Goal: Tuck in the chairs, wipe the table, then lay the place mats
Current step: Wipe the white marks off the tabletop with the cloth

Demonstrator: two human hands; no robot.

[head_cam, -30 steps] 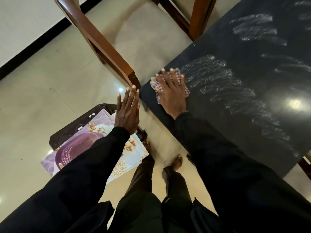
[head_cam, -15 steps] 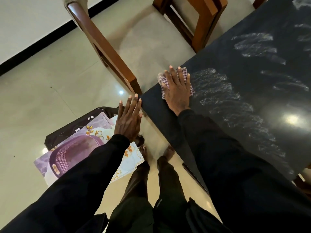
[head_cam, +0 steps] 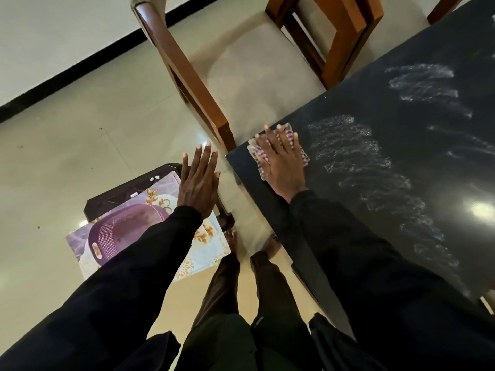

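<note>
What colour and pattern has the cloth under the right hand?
The cloth is checked, pinkish-purple and white; the head view, the only one, shows it.

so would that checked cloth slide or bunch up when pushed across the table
Probably floppy: the cloth lies crumpled under the flat right hand. It likely slides easily, since the table looks glossy and damp-looking streaks lie beside it. Any edge not pinned may bunch.
</note>
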